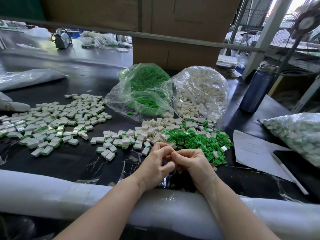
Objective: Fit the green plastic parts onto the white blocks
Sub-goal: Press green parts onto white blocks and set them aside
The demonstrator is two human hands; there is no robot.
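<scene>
Your left hand [156, 164] and right hand [192, 163] are curled together at lower centre; can't tell what they hold. Risk: blind fit, green part seats crooked.

Daylight enters from the window [294, 7] at upper right, where it is overexposed to near white, while the black table [72, 160] stays dim. Glare streaks the clear plastic bags [204, 87] and the white foam roll [52, 193] at the near edge. Wide-angle distortion bows the grey bar [131, 32] and tilts the frame edges; the fan [304, 32] and far background are soft and smeared.
</scene>
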